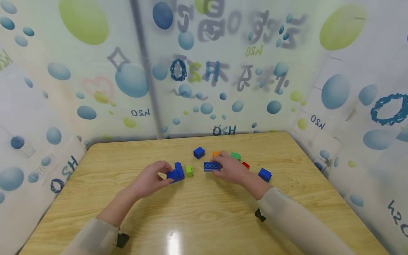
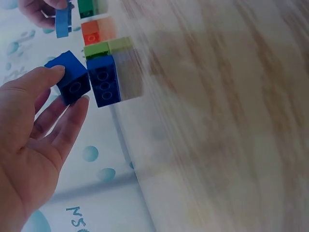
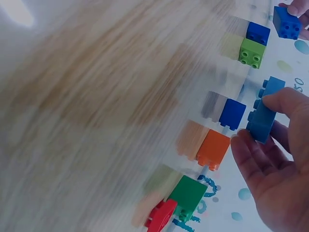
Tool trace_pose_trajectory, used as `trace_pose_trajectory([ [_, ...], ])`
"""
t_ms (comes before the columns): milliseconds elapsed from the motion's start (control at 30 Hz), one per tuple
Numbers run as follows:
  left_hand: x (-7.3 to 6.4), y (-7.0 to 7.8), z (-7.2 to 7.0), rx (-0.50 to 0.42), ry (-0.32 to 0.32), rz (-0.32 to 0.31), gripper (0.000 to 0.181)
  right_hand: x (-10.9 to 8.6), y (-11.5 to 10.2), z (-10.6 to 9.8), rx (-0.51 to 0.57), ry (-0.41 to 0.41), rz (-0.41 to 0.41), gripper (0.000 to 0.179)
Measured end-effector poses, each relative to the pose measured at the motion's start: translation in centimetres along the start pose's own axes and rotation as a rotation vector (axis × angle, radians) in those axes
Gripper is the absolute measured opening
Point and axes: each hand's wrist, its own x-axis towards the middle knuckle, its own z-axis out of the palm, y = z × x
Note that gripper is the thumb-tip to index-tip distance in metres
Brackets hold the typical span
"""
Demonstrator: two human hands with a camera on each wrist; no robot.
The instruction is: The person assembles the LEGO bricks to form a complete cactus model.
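My left hand (image 1: 153,180) pinches a dark blue toy building brick (image 2: 72,77) between thumb and fingers. Right beside that brick is another blue brick (image 2: 104,82), which stands on the table next to a lime green brick (image 1: 189,171). A longer blue brick (image 1: 211,166) is gripped by the thumb and fingertips of my right hand (image 1: 230,168). In the head view its hollow underside faces up, and the right wrist view shows its studs pointing toward the tabletop. Part of an orange brick (image 3: 214,149) hides behind the right hand in the head view.
On the wooden table (image 1: 197,219) lie a blue brick (image 1: 199,153) at the back, a green brick (image 1: 236,156), a small red piece (image 1: 245,165) and a blue brick (image 1: 265,175) by the right forearm. Patterned curtain walls (image 1: 204,106) enclose the table's back and sides.
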Motion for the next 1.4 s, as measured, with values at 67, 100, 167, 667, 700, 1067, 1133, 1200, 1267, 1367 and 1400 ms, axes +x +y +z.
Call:
trace_pose_trajectory([
  [67,0.0,0.3,0.2,-0.012,0.005,0.004,0.024,-0.4,0.3,-0.2,0.006,0.0,0.003,0.044],
  [100,0.1,0.5,0.3,-0.02,0.005,0.009,0.025,-0.6,0.4,-0.3,0.009,0.002,0.008,0.043],
  [167,0.1,0.9,0.6,-0.037,0.005,0.013,0.029,-1.0,0.7,-0.4,0.023,-0.002,0.023,0.042],
  [667,1.5,3.5,3.5,-0.095,-0.109,0.1,0.048,-3.2,3.6,-1.5,0.054,0.007,-0.015,0.039],
  [700,1.7,3.6,3.7,-0.1,-0.123,0.101,0.048,-3.3,3.7,-1.6,0.063,0.006,-0.015,0.038],
  [1067,3.2,5.2,6.3,-0.078,-0.132,0.047,0.037,-4.0,4.2,-1.8,0.156,-0.07,0.031,0.035],
  [1133,3.4,5.5,6.7,-0.073,-0.137,-0.005,0.036,-4.1,4.2,-1.7,0.174,-0.085,0.028,0.032],
  [1200,3.5,5.7,7.0,-0.051,-0.138,-0.042,0.036,-4.1,4.2,-1.7,0.193,-0.096,0.021,0.03],
  [1267,3.6,5.9,7.2,-0.021,-0.134,-0.073,0.035,-4.1,4.2,-1.6,0.217,-0.105,0.006,0.029],
  [1367,3.7,6.1,7.3,0.014,-0.135,-0.093,0.035,-4.2,4.1,-1.4,0.228,-0.107,0.004,0.035],
  [1400,3.7,6.1,7.4,0.022,-0.136,-0.098,0.035,-4.3,4.0,-1.4,0.226,-0.108,0.011,0.038],
])
